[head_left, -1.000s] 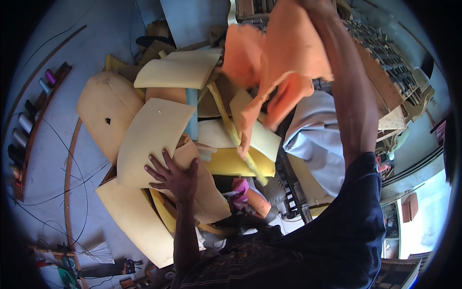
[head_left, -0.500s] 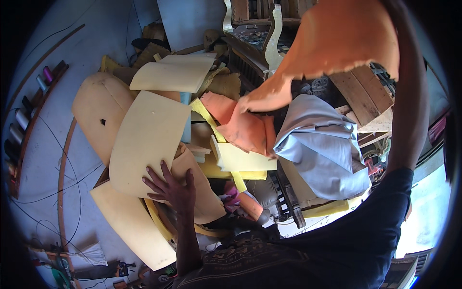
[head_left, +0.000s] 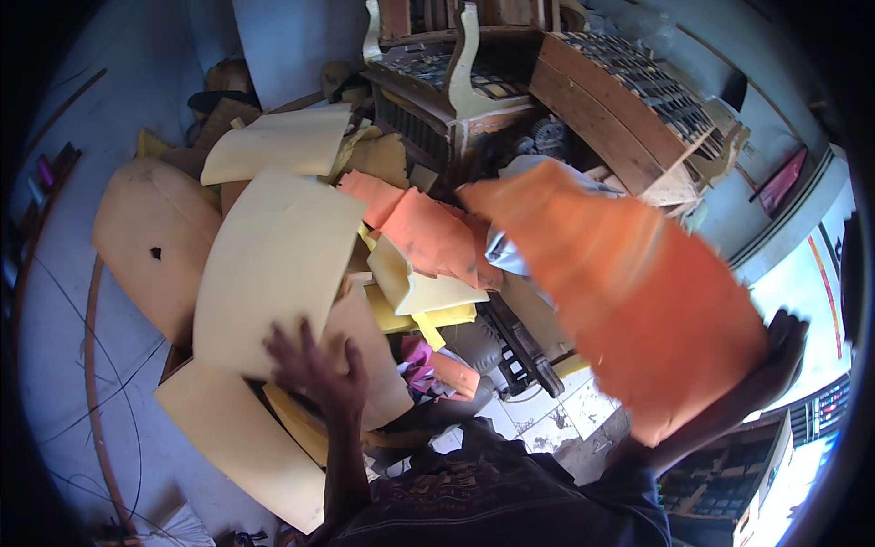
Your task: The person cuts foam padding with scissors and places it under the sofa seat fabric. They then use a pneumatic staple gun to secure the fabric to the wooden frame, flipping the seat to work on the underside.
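Observation:
My left hand (head_left: 321, 372) lies with fingers spread against the lower edge of a large cream foam sheet (head_left: 273, 264). A tan foam piece (head_left: 369, 360) is just right of it. On the right, my right hand (head_left: 787, 345) grips the outer edge of a big orange foam sheet (head_left: 638, 292), which hangs in the air with ragged edges and is smeared by motion. Part of that hand is dark against the bright light. Behind the sheet, a light grey-blue cloth (head_left: 506, 251) is mostly hidden. A second orange foam piece (head_left: 433, 232) rests on the pile in the middle.
More foam lies piled at left, including a tan piece with a hole (head_left: 159, 246) and a cream sheet (head_left: 241, 447). Wooden furniture frames (head_left: 620, 100) stand at the back. Pale floor tiles (head_left: 547, 424) show near my body, and thread spools (head_left: 44, 173) line the left wall.
My right hand has swung the orange foam sheet down from high up to my right side, so it now covers much of the grey-blue cloth. My left hand has stayed on the foam.

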A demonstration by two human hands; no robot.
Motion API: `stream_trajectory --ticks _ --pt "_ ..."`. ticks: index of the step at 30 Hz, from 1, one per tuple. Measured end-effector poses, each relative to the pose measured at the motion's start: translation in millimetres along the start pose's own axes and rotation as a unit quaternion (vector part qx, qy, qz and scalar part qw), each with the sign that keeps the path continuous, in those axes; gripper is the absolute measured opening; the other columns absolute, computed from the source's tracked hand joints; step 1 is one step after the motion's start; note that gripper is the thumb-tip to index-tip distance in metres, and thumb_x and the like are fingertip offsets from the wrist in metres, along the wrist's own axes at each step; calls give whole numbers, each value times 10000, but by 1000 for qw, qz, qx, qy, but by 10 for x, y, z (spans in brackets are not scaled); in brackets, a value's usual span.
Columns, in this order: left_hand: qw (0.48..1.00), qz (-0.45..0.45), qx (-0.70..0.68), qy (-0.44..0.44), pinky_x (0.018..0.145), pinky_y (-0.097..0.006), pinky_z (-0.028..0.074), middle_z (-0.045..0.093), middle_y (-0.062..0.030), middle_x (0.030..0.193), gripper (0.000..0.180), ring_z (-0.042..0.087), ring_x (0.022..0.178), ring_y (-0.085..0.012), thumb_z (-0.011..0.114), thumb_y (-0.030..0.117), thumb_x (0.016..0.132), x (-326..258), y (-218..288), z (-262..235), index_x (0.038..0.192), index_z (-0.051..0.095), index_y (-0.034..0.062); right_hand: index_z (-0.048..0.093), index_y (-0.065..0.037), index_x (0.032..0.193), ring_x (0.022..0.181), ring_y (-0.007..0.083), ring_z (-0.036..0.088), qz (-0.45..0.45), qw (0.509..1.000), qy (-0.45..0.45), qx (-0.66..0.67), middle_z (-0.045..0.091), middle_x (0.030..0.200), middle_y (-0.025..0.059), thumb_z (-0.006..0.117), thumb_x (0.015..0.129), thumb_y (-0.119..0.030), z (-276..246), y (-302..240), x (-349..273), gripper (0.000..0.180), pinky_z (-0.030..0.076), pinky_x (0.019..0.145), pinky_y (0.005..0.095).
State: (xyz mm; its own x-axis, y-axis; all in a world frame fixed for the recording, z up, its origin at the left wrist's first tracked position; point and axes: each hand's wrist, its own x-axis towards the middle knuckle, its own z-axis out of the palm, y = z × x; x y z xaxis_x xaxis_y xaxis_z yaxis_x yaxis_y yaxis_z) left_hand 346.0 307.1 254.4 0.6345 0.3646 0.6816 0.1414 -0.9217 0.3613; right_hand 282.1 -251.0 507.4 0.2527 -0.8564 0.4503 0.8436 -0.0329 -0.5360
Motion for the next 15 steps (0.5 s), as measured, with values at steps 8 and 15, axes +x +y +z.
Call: stream_trajectory --ticks 8,15 --pt "822 253 -384 -335 1162 -430 433 586 -251 1456 310 524 1402 -398 736 140 914 370 890 1989 1190 692 8 588 -6 810 719 133 479 -106 879 -12 -466 525 762 5 578 1023 -225 -1292 -877 -487 306 400 665 324" --pt "790 158 -454 -382 938 -420 567 751 -191 1142 238 727 1055 -348 615 93 1006 -599 2361 1420 1205 707 -3 773 17 982 735 59 603 106 845 -163 -499 727 836 19 659 1016 -184 -1587 -905 -1164 234 495 681 263"
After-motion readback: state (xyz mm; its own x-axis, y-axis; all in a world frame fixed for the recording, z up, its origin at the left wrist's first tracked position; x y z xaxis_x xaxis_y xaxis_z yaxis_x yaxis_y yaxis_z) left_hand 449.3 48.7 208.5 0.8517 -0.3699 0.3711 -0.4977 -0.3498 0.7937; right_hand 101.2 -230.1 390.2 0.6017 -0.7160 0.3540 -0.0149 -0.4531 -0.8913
